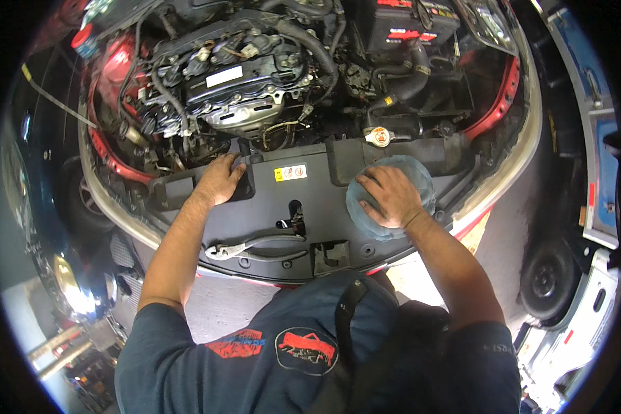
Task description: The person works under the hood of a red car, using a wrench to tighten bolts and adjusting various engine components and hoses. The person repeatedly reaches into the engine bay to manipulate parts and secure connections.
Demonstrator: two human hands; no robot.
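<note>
My left hand (220, 181) lies on the rear edge of the black plastic cover (269, 207) at the front of the engine bay. Its fingers are stretched out, their tips over a recess, and it holds nothing that I can see. Right of the middle, a round, bluish, translucent piece (421, 181) rests on the same cover; its exact kind is unclear. My right hand (391, 198) is on top of it, fingers and thumb curved around part of it. A pair of slip-joint pliers (236, 250) lies on the cover's near edge, handles spread, touched by neither hand.
Beyond the cover sit the engine (245, 83), a radiator cap (378, 136) and a battery (410, 31). A dark car (65, 269) stands at the left. Blue-and-white equipment (604, 159) and a wheel (546, 281) are at the right.
</note>
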